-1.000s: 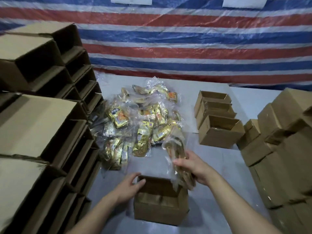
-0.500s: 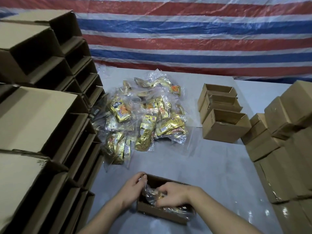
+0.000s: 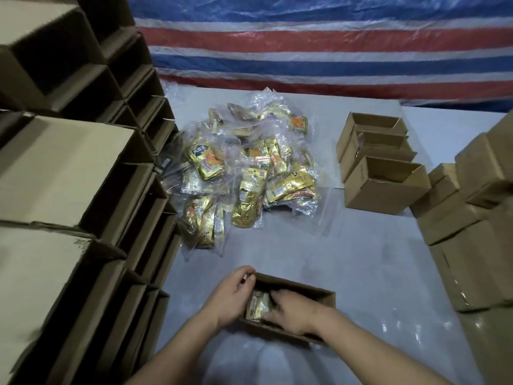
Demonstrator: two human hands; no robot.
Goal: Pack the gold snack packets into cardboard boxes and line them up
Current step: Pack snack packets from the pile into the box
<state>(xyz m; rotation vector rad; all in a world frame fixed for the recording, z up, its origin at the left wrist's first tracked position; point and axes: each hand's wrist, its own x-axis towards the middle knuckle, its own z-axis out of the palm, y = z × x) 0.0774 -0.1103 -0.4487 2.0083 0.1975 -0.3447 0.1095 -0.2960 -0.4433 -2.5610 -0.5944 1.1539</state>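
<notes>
— Where are our hands?
— Left hand grips the cardboard box wall; right hand presses a gold packet down inside; the packet pile lies beyond both.

Your right hand covers most of the box interior; only one corner of the packet shows beneath it, print unreadable. Your right fingers are partly sunk inside, so their hold on the packet cannot be confirmed. Your left hand hides the box's left wall. Both forearms are cut off by the bottom edge. The left stack is blurred and runs off the left and top edges. The right stack is cropped at the right edge. Contents of the three boxes at the rear cannot be made out. In the pile, packets under the clear bags are too small to count.
</notes>
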